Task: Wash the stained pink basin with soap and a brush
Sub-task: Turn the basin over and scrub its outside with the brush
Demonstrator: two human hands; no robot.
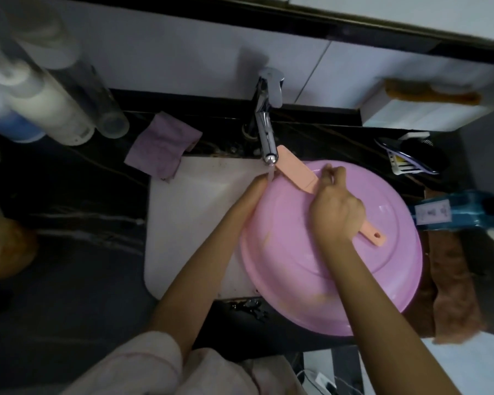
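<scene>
A pale pink sleeve (143, 363) sits at the near edge, and both bare forearms reach from it toward the sink. A small dark metal fitting (250, 305) lies on the dark veined stone surface (77, 280) just near the white rectangular sink (188, 212).

The round pink plastic basin (354, 295) covers the right part of the sink and overhangs the surface to the right. It carries yellowish smears near its near and left edge. A rumpled brown towel (454, 297) lies just beside it on the right.

The right hand (337, 213) is over the middle of the basin, its fingers curled round the handle of a peach plastic long-handled brush (295, 171). The brush head points far-left, under the tap. The left hand (258, 186) is at the basin's left rim, under a thin stream of water. The rim hides its fingers, so I cannot tell how they lie.

A blue labelled bottle (457, 209) lies to the right of the basin. Farther off, the chrome tap (265, 135) stands over the brush head and partly covers it. A mauve cloth (163, 146) hangs at the sink's far-left corner, and a white wire rack (405, 163) holds dark items at the far right. Blurred white, blue and clear bottles (49, 109) stand far left, and a brown scrubbing brush (428, 92) rests on a white ledge (417, 115) far right.
</scene>
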